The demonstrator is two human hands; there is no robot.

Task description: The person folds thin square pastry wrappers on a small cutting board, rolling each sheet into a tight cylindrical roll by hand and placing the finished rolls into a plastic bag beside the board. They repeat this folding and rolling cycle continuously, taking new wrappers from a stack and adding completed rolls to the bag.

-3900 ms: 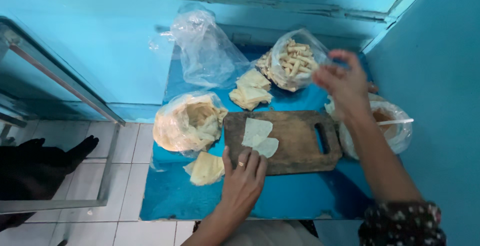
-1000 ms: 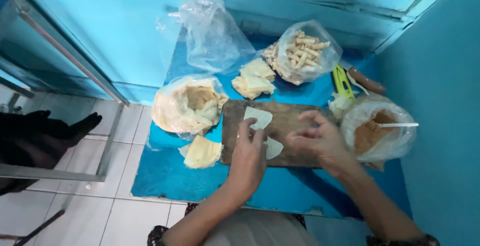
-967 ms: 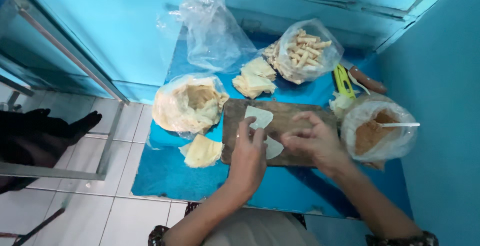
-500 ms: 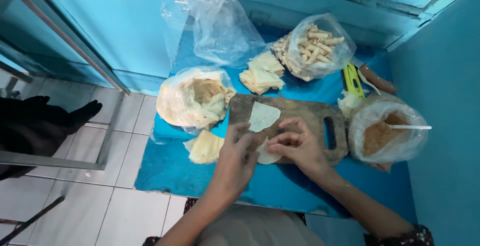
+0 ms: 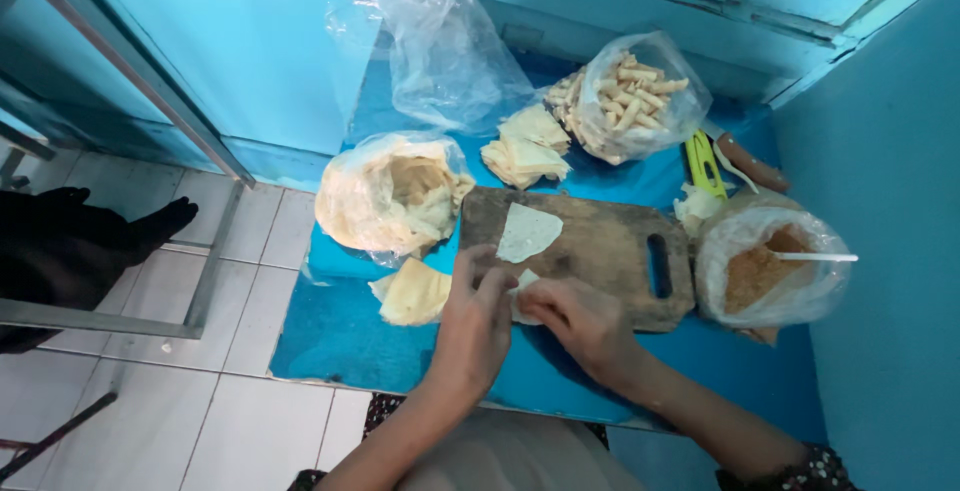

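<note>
While left hand [image 5: 473,323] steadies, right hand [image 5: 578,317] pinches wrapper [image 5: 521,286]; cutting board [image 5: 600,246] beneath

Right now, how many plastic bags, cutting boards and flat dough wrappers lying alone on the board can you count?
Plastic bags: 4 (empty clear bag, bag of rolled sticks, bag of wrappers, bag of brown filling)
Wooden cutting boards: 1
Wrappers lying alone on the board: 1
Total: 6

right hand [image 5: 580,321] brought down from the far bags, both hands now together on wrapper [image 5: 521,289]
</note>
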